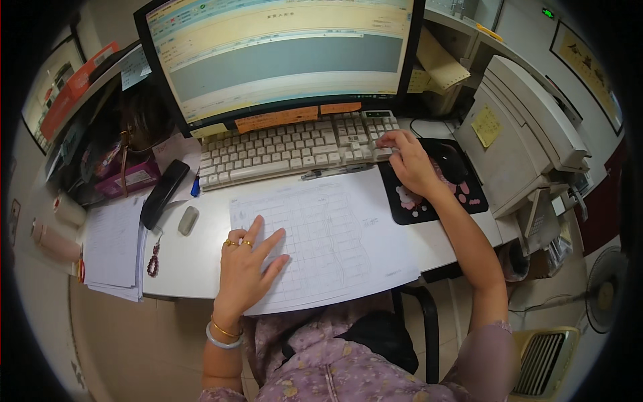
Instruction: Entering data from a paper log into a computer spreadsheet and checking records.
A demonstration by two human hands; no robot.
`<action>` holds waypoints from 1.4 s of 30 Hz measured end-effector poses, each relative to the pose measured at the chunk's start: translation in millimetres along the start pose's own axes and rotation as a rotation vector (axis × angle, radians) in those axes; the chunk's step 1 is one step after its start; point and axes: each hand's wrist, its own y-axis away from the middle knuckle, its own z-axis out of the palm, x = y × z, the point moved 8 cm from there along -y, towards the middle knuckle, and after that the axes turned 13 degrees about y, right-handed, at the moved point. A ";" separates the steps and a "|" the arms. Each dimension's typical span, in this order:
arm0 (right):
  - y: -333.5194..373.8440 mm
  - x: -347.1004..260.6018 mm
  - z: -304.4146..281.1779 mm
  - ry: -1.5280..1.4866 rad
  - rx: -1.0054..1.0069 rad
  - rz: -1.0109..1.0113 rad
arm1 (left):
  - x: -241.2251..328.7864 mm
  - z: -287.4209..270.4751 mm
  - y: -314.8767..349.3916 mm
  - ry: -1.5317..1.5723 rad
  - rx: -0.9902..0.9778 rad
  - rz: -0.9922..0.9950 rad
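**Hands on sheet and keypad at a white tabletop**

Landmark: the keyboard (pixel 295 149), pale, lying across the white tabletop (pixel 187 258). Directly behind it stands a large monitor (pixel 281 57), lit with a form window. Right of the keyboard sits a grey printer (pixel 529 127) bearing a yellow sticky note. In front of the keyboard lies a big ruled paper sheet (pixel 335 234). Just right of the keyboard is a black mouse pad (pixel 435 194) with a dark mouse on it. The left hand (pixel 246 264) rests flat on the sheet, fingers spread wide, holding nothing. The right hand (pixel 408 161) is loosely curled, fingertips on the keyboard's number block, grasping nothing. A pen (pixel 335 172) lies along the keyboard's front edge.
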 end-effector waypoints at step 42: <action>-6.5 0.2 -11.9 0.278 -0.068 -0.009 | -1.7 1.2 -1.5 0.024 -0.031 -0.027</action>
